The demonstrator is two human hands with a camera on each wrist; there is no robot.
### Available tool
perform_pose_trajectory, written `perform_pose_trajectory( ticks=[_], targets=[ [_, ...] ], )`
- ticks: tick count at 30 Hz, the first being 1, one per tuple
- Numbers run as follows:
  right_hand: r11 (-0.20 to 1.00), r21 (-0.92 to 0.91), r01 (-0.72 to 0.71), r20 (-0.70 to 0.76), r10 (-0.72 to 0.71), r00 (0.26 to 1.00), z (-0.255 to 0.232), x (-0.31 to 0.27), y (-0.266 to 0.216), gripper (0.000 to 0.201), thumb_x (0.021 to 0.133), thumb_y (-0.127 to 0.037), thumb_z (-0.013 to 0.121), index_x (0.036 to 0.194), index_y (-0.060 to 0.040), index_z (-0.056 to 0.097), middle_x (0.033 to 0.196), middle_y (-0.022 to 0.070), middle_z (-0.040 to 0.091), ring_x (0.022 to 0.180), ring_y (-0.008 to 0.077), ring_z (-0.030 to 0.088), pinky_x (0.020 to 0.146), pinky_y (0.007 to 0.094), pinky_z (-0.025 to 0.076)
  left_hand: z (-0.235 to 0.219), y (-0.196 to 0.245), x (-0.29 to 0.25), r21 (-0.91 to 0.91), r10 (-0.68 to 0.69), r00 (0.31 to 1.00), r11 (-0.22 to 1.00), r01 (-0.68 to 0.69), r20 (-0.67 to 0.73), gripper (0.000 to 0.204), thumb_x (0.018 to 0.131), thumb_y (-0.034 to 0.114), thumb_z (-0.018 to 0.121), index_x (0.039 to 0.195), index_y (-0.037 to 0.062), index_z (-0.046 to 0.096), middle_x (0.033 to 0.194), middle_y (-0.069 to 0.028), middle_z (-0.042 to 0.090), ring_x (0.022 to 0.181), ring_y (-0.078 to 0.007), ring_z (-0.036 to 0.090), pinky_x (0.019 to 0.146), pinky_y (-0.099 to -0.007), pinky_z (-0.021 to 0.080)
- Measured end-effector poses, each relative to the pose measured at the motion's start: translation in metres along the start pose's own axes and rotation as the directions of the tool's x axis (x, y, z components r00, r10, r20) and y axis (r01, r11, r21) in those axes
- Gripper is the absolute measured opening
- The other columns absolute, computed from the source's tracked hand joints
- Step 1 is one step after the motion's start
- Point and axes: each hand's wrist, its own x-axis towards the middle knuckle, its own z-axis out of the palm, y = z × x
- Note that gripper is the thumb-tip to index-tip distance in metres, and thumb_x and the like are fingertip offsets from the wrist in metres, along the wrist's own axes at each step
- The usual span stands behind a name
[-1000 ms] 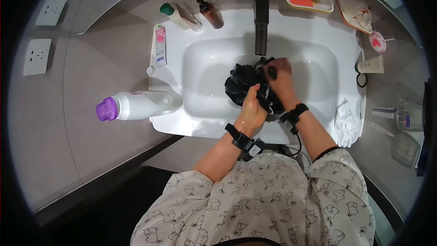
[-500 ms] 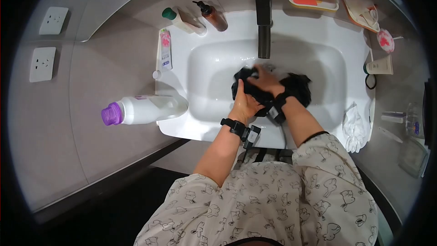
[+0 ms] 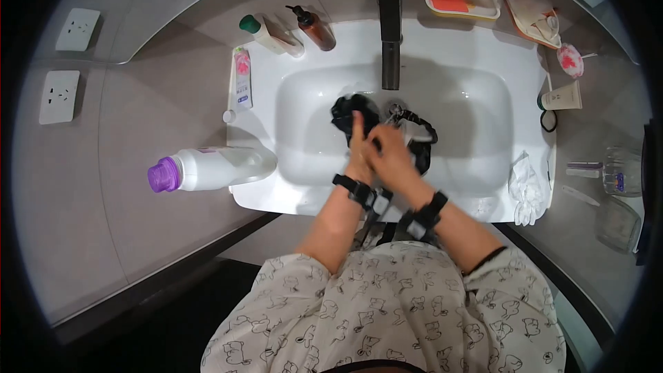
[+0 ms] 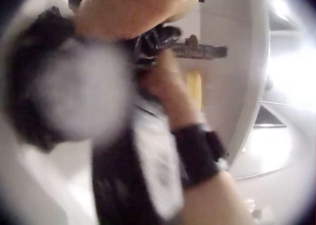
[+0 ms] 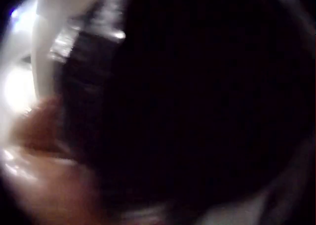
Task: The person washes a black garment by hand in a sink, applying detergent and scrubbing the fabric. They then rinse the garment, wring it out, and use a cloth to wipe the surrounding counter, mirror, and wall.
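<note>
A wet black cloth (image 3: 352,112) with a whitish strip (image 4: 157,161) is bunched in the white sink (image 3: 476,145), below the faucet (image 3: 391,41). My left hand (image 3: 359,155) holds one bunch of it, thumb pointing up toward the faucet. Right against it, my right hand (image 3: 392,159) grips the same cloth with curled fingers. A loose end (image 3: 420,155) hangs out to the right of my right hand. In the left wrist view the cloth passes between both hands, partly blurred. Dark fabric fills most of the right wrist view and hides the right fingertips.
A white bottle with a purple cap (image 3: 207,168) lies at the sink's left edge. Behind stand a pump bottle (image 3: 314,29) and a green-capped bottle (image 3: 271,34). White gloves (image 3: 527,190) lie on the right rim, near a tube (image 3: 561,97). A soap dish (image 3: 461,0) sits at the back.
The right hand has come back from the far side of the cloth, nearer to me and beside the left hand. The cloth bunch has shifted left and been rearranged.
</note>
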Motion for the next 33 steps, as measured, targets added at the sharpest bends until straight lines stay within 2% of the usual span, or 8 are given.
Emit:
perform_pose_trajectory(
  ticks=[6, 10, 11, 15, 18, 23, 31, 33],
  targets=[
    [0.91, 0.075, -0.407, -0.143, 0.414, 0.899, -0.024, 0.048, 0.043, 0.022, 0.085, -0.025, 0.047, 0.086, -0.0029, 0.05, 0.081, 0.0227, 0.058, 0.076, 0.0407, 0.056, 0.066, 0.0473, 0.045, 0.045, -0.037, 0.01, 0.097, 0.1, 0.779, 0.994, -0.051, -0.619, 0.032, 0.088, 0.034, 0.052, 0.11, 0.01, 0.053, 0.108, -0.0062, 0.058, 0.098, -0.0225, 0.055, 0.086, -0.0377, 0.045],
    [0.937, -0.084, -0.339, 0.054, 0.344, 0.938, -0.016, 0.011, -0.013, 0.022, 0.084, -0.026, 0.051, 0.093, -0.0063, 0.051, 0.078, 0.0181, 0.061, 0.076, 0.0393, 0.058, 0.065, 0.0469, 0.045, -0.091, -0.042, 0.025, 0.619, 0.397, 0.913, 0.694, -0.368, 0.097, 0.038, 0.089, 0.035, 0.05, 0.114, 0.0069, 0.05, 0.11, -0.0049, 0.055, 0.095, -0.0218, 0.055, 0.083, -0.0355, 0.045],
    [0.948, -0.051, -0.315, 0.033, 0.317, 0.948, -0.009, 0.004, -0.018, 0.022, 0.083, -0.026, 0.052, 0.092, -0.006, 0.052, 0.078, 0.0176, 0.061, 0.076, 0.0396, 0.058, 0.065, 0.0467, 0.045, -0.032, -0.03, -0.005, -0.026, 0.157, 0.977, 0.988, -0.155, 0.146, 0.038, 0.09, 0.035, 0.048, 0.113, 0.0054, 0.051, 0.109, -0.0047, 0.055, 0.096, -0.0193, 0.054, 0.081, -0.0322, 0.045],
    [0.936, -0.089, -0.339, -0.091, 0.332, 0.939, -0.027, 0.026, 0.029, 0.025, 0.082, -0.027, 0.056, 0.09, -0.0036, 0.054, 0.081, 0.0186, 0.06, 0.077, 0.0395, 0.057, 0.064, 0.0445, 0.045, 0.063, -0.021, -0.007, 0.421, 0.188, 0.796, 0.902, 0.092, -0.575, 0.045, 0.086, 0.042, 0.054, 0.112, 0.0052, 0.053, 0.104, -0.0045, 0.057, 0.096, -0.0158, 0.053, 0.081, -0.0294, 0.045],
    [0.892, 0.124, -0.434, 0.233, 0.399, 0.887, -0.063, 0.03, 0.098, 0.041, 0.085, -0.033, 0.052, 0.112, -0.0034, 0.05, 0.097, 0.0159, 0.061, 0.088, 0.0233, 0.059, 0.072, 0.0339, 0.045, 0.067, -0.025, -0.014, 0.936, 0.331, 0.92, 0.341, 0.09, -0.209, 0.055, 0.085, 0.047, 0.051, 0.114, 0.0005, 0.053, 0.107, -0.009, 0.058, 0.098, -0.0171, 0.052, 0.087, -0.0292, 0.04],
    [-0.004, 0.717, -0.698, 0.667, 0.298, 0.683, -0.114, 0.046, 0.039, 0.054, 0.084, -0.039, 0.056, 0.124, -0.0043, 0.046, 0.105, 0.0089, 0.057, 0.096, 0.017, 0.053, 0.082, 0.0283, 0.043, 0.079, -0.013, -0.017, 0.956, 0.058, 0.976, 0.219, 0.193, -0.21, 0.064, 0.086, 0.056, 0.042, 0.108, -0.0019, 0.056, 0.102, -0.0152, 0.06, 0.099, -0.0247, 0.054, 0.086, -0.0322, 0.04],
    [0.891, 0.371, -0.26, 0.204, 0.195, 0.959, -0.158, 0.071, -0.04, 0.023, 0.083, -0.024, 0.061, 0.093, -0.0034, 0.058, 0.087, 0.0004, 0.057, 0.082, 0.0091, 0.051, 0.076, 0.0213, 0.041, 0.078, 0.033, -0.013, 0.855, 0.573, 0.653, -0.456, -0.247, 0.495, 0.044, 0.087, 0.037, 0.049, 0.106, -0.0026, 0.051, 0.09, -0.0193, 0.06, 0.084, -0.035, 0.057, 0.08, -0.0391, 0.043],
    [0.957, 0.242, -0.161, 0.132, 0.132, 0.982, -0.162, 0.079, -0.064, 0.021, 0.082, -0.022, 0.061, 0.091, -0.0032, 0.057, 0.086, 0.0011, 0.057, 0.081, 0.0093, 0.051, 0.075, 0.0221, 0.041, 0.087, 0.022, -0.021, 0.965, 0.619, 0.741, -0.177, -0.193, 0.261, 0.046, 0.088, 0.037, 0.049, 0.111, -0.0025, 0.048, 0.097, -0.0153, 0.057, 0.091, -0.0274, 0.055, 0.082, -0.0359, 0.043]
  ],
)
